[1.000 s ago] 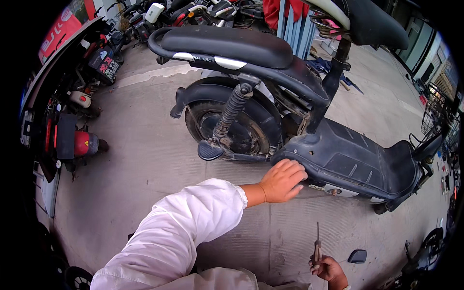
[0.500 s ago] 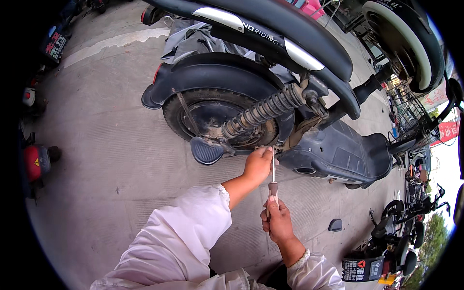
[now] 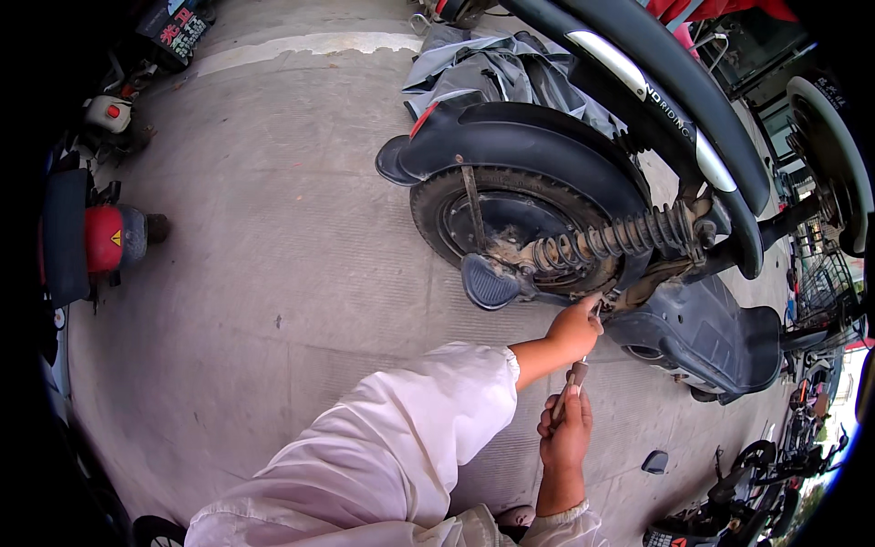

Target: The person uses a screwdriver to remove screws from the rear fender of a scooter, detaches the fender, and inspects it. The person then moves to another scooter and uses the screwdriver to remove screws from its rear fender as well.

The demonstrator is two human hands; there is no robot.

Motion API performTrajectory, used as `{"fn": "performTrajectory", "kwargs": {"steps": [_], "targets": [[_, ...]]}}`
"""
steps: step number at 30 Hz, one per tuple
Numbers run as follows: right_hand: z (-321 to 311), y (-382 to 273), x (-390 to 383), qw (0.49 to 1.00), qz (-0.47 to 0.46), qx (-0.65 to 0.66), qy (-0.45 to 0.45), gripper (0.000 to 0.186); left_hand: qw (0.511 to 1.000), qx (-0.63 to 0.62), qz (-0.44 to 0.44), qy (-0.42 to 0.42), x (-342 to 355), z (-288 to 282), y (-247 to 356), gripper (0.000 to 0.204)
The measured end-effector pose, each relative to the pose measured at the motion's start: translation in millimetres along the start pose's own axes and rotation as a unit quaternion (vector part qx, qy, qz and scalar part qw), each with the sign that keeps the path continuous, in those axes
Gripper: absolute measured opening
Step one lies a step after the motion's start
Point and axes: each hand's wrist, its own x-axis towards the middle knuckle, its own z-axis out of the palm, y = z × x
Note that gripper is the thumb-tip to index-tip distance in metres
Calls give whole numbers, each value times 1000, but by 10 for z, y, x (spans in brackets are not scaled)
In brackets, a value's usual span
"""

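Observation:
My right hand (image 3: 566, 439) is wrapped round the brown handle of a screwdriver (image 3: 573, 381). The handle leans up and to the right, and most of the shaft is hidden behind my other hand. That one, my left hand (image 3: 574, 332), reaches in at the dirty underside of a black electric scooter (image 3: 510, 150), beside the rear wheel (image 3: 428, 214). Its fingers are bent together at the frame; what they pinch there is hidden. Above them runs the coil shock absorber (image 3: 629, 242), and to their left sticks out a black ribbed foot peg (image 3: 490, 282).
A grey cover (image 3: 497, 73) lies crumpled behind the scooter. A small dark block (image 3: 654, 462) rests on the paving at right. Parked vehicles line both sides, among them a red one (image 3: 108, 239) at left and several bikes (image 3: 766, 474) at lower right.
The view has swung left, so scooter and hands appear farther right. The screwdriver, upright with its shaft showing before, now tilts, its shaft mostly covered by my left hand.

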Motion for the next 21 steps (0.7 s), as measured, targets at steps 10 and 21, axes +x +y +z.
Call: {"fn": "performTrajectory", "kwargs": {"steps": [10,21], "targets": [[60,53,69,997,-26,54,-48,37,999,30,-36,-27,-244,-270,118,59],[-105,-14,69,992,-48,117,-3,40,995,48,-57,-67,-189,63,226,62]]}}
